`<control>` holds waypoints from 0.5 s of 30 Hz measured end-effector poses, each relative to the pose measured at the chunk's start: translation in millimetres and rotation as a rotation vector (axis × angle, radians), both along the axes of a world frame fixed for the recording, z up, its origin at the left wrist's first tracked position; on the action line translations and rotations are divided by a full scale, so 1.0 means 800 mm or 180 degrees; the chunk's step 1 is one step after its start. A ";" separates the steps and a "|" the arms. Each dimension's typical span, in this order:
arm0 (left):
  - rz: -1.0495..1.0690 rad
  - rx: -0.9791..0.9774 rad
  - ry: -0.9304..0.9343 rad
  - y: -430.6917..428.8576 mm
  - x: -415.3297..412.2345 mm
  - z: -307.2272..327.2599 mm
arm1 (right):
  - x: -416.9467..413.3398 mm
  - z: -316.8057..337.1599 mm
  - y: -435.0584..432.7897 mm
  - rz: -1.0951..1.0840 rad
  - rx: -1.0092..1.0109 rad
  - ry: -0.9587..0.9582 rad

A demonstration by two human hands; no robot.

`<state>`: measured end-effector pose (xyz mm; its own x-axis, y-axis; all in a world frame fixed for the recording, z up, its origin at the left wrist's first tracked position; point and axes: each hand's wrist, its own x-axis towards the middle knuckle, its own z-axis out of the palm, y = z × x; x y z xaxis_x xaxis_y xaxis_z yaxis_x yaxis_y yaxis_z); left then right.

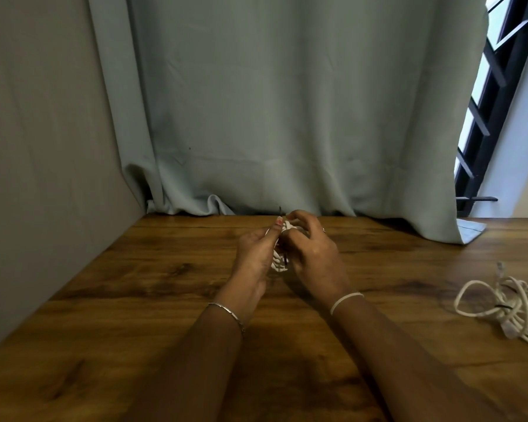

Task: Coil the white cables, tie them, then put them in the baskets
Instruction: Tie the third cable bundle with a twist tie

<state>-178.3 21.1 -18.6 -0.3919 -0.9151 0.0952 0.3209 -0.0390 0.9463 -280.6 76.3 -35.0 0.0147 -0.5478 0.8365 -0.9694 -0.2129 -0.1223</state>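
A small coil of white cable (278,262) is held upright between both hands above the middle of the wooden table (134,284). My left hand (253,260) grips its left side, thumb up near the top. My right hand (311,254) curls over the top and right side. A thin black tie (286,259) runs down the coil, and its tip pokes up above my fingers. Most of the coil is hidden by my hands. A second white cable (506,306) lies loosely looped on the table at the right edge, with a dark tie around it.
A grey-green curtain (287,117) hangs behind the table and bunches on its back edge. A grey wall (43,147) bounds the left side. A barred window (494,102) is at the upper right. No basket is in view.
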 end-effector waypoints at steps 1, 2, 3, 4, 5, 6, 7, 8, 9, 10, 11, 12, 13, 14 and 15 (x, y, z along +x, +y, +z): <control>0.0031 0.0047 0.0005 0.000 0.000 0.000 | -0.001 0.000 0.000 0.0058 0.0037 -0.0022; 0.0060 0.0095 0.0010 -0.001 0.001 -0.001 | -0.001 0.000 0.001 0.0120 0.0081 -0.0054; 0.0093 0.0143 0.0028 -0.002 0.001 -0.002 | -0.001 0.000 0.002 0.0170 0.0139 -0.0086; 0.0137 0.0182 0.0063 -0.004 0.002 -0.002 | -0.002 0.000 0.003 0.0214 0.0191 -0.0110; 0.0180 0.0220 0.0102 -0.005 0.003 -0.002 | -0.001 0.000 0.004 0.0245 0.0217 -0.0118; 0.0216 0.0261 0.0127 -0.007 0.004 -0.002 | 0.000 0.000 0.004 0.0265 0.0225 -0.0112; 0.0234 0.0297 0.0138 -0.008 0.005 -0.002 | 0.002 0.001 0.005 0.0271 0.0234 -0.0093; 0.0248 0.0311 0.0143 -0.009 0.006 -0.002 | 0.003 0.001 0.005 0.0282 0.0240 -0.0077; 0.0268 0.0302 0.0153 -0.009 0.006 -0.002 | 0.003 0.000 0.004 0.0296 0.0240 -0.0072; 0.0308 0.0269 0.0154 -0.009 0.005 -0.002 | 0.003 -0.001 0.003 0.0317 0.0228 -0.0087; 0.0362 0.0223 0.0148 -0.008 0.004 -0.002 | 0.003 -0.003 0.002 0.0324 0.0219 -0.0135; 0.0430 0.0174 0.0134 -0.008 0.003 -0.003 | 0.003 -0.005 0.000 0.0321 0.0205 -0.0215; 0.0490 0.0129 0.0105 -0.009 0.002 -0.004 | 0.004 -0.006 -0.001 0.0309 0.0180 -0.0334; 0.0545 0.0088 0.0057 -0.011 0.001 -0.006 | 0.005 -0.007 -0.002 0.0318 0.0135 -0.0482; 0.0596 0.0067 0.0013 -0.012 -0.001 -0.008 | 0.006 -0.006 -0.003 0.0345 0.0073 -0.0650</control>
